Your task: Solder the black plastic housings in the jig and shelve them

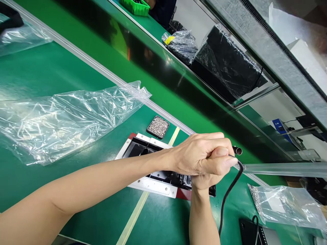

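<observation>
My left hand (196, 153) is closed over my right hand (203, 180), with the two pressed together above a workpiece. From beside the left fingertips a black cable (228, 190) comes out and bends down towards me. A short black cylinder with a round silver end (238, 150) sticks out just past the knuckles; whether it joins the cable is hidden. My right fingers are mostly covered, and what they wrap round does not show. Beneath lies a black device housing in a white frame with dark red ends (153, 183), partly hidden by my forearm.
A small black tray of tiny metallic parts (158, 127) sits behind the frame. Clear plastic bags (71, 119) lie left, another bag (283, 204) right. A dark device (258, 233) is at lower right. A metal rail (102, 69) edges the green bench; wrapped black items (224, 61) stand beyond.
</observation>
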A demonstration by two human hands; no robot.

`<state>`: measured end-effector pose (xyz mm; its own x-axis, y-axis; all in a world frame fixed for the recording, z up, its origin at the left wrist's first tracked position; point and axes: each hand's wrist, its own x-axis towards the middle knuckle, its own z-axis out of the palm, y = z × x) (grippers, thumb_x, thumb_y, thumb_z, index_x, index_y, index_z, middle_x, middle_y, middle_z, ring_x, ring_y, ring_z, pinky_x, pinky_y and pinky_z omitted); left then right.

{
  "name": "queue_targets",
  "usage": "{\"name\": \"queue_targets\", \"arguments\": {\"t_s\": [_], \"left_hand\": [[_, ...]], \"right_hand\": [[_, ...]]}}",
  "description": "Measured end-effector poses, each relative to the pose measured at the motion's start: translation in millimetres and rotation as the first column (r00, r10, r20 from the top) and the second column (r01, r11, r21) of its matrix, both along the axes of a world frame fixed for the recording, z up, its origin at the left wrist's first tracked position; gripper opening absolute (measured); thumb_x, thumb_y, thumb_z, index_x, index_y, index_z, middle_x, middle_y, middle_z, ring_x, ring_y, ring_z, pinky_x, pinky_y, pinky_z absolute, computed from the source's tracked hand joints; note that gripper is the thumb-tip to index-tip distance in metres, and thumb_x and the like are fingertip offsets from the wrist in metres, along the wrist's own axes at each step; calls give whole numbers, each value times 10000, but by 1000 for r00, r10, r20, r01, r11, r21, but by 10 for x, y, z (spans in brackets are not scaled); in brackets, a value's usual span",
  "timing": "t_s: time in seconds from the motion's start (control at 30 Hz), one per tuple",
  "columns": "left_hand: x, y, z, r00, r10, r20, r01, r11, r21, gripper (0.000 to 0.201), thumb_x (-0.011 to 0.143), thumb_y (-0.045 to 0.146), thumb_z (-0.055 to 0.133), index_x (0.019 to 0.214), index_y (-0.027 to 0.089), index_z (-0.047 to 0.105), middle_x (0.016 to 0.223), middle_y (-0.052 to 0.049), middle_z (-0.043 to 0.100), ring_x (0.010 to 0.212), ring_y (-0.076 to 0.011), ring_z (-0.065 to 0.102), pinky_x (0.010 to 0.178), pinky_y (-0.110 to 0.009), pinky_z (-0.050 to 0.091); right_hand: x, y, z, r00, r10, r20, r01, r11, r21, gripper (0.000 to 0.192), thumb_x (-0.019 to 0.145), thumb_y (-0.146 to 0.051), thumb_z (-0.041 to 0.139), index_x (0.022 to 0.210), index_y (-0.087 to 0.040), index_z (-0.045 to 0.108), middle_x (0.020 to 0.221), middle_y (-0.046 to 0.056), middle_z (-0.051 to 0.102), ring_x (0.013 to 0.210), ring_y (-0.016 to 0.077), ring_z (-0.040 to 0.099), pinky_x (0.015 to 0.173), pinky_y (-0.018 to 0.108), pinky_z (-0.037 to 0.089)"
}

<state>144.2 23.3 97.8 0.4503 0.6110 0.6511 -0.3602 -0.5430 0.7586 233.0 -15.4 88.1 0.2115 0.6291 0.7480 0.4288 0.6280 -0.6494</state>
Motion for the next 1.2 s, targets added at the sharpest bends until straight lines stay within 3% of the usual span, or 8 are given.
{"name": "queue_targets", "arguments": {"t_s": [0.43, 0.97, 1.2], "left_hand": [[36, 2, -32, 999, 4, 36, -5, 1000, 13, 250, 972, 390, 554, 897, 170, 646, 871, -6, 580, 790, -127, 563, 741, -268, 478], [26, -11, -19, 1000, 7, 10, -7, 1000, -12, 279, 965, 428, 549, 893, 174, 642, 867, -9, 568, 778, -131, 563, 725, -271, 482], [32, -11, -40, 999, 19, 37, -19, 1000, 9, 230, 960, 377, 571, 896, 168, 641, 867, -3, 570, 783, -123, 558, 717, -261, 467]], "right_hand": [[32, 0, -38, 999, 43, 2, -43, 999, 12, 472, 1004, -332, 478, 615, -168, 266, 620, -38, 235, 540, 53, 272, 502, 238, 252], [-17, 1, 8, 1000, -28, -3, 28, 999, 24, 455, 1011, -302, 455, 614, -196, 260, 610, -48, 248, 534, 56, 240, 495, 253, 220], [27, 8, -2, 997, 28, 70, -32, 998, 54, 439, 998, -287, 479, 609, -173, 312, 606, -43, 268, 551, 55, 280, 512, 247, 238]]}}
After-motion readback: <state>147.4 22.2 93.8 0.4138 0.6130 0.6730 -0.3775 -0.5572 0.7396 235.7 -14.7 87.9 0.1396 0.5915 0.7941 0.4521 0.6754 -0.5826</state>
